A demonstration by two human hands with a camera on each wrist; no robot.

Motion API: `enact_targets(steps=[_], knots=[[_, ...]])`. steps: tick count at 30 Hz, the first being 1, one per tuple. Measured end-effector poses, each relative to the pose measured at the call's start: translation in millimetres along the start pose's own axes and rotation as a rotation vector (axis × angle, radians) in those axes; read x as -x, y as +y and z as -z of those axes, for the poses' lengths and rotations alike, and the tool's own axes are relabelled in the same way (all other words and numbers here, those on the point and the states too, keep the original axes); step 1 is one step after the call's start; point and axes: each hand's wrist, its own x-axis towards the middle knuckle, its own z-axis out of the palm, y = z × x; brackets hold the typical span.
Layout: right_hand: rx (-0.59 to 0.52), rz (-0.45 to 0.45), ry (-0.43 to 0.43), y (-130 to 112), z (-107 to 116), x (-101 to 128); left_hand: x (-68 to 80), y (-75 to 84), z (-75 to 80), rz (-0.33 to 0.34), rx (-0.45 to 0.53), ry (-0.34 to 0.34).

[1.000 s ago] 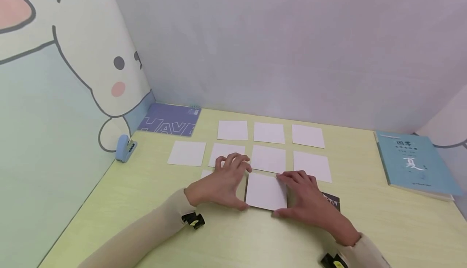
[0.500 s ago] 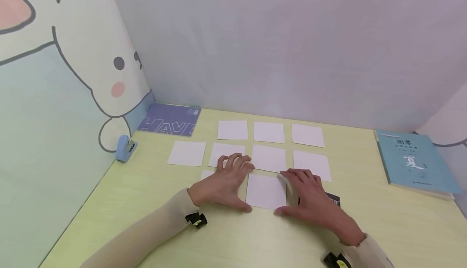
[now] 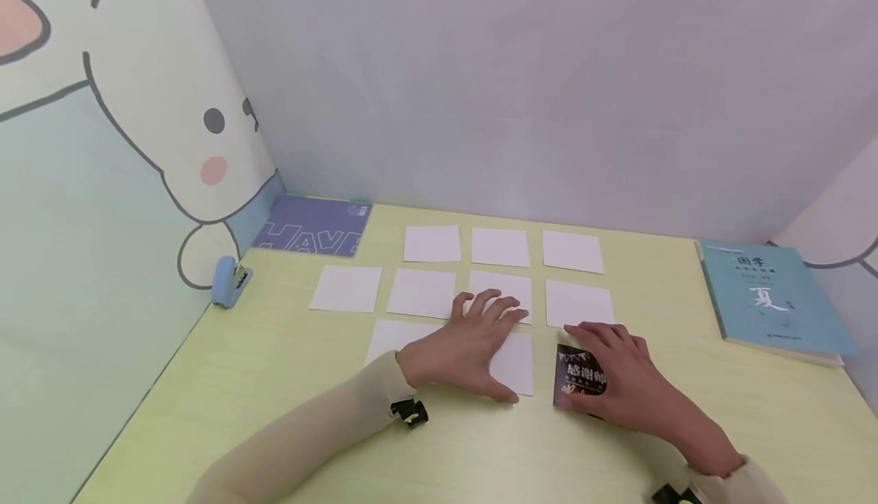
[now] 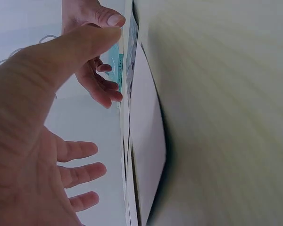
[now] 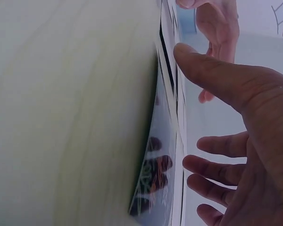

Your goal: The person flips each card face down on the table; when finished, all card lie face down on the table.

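Note:
My left hand (image 3: 466, 351) hovers with spread, bent fingers over a white square card (image 3: 516, 363) in the front row, partly hiding it and a white card (image 3: 396, 338) to its left. In the left wrist view, air shows between my left hand (image 4: 23, 113) and the card (image 4: 148, 136). To the right, my right hand (image 3: 627, 378) arches over a dark card (image 3: 576, 378) printed with white characters and covers its right part. The right wrist view shows that card (image 5: 155, 183) lying glossy beneath my loosely spread fingers, apart from them. Neither hand holds anything.
More white cards lie in rows behind, such as one card (image 3: 431, 244) in the back row. A purple notebook (image 3: 312, 226) and a blue stapler (image 3: 229, 281) lie at the left. A blue book (image 3: 771, 298) lies at the right, near the wall (image 3: 521, 92).
Both hands have moved right from either side of the front white card. The left now stands over that card, the right over the dark card, which shows more. The view has shifted slightly.

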Motion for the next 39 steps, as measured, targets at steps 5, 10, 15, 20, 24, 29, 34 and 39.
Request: enact_targets(steps=[5,10,15,20,24,29,34,39], knots=[[0.016,0.011,0.031,14,0,14,-14.5,14.7,-1.0,-0.037,-0.036,-0.018],[0.029,0.004,0.032,23,0,24,-28.3,28.0,-2.2,-0.06,-0.076,-0.051],[0.047,-0.01,0.028,28,3,30,-43.0,40.3,-5.6,-0.09,-0.125,-0.058],[0.041,-0.027,0.031,31,4,38,-55.2,49.7,-11.7,-0.099,-0.127,-0.09],[0.026,-0.028,0.046,34,5,44,-61.3,53.5,-13.6,-0.103,-0.099,-0.1],[0.026,-0.02,0.05,35,5,44,-63.0,54.3,-13.6,-0.106,-0.091,-0.083],[0.045,-0.019,0.062,35,5,44,-63.5,52.1,-14.9,-0.091,-0.088,-0.057],[0.065,-0.025,0.105,35,7,43,-62.8,49.0,-12.5,-0.084,-0.093,-0.041]])
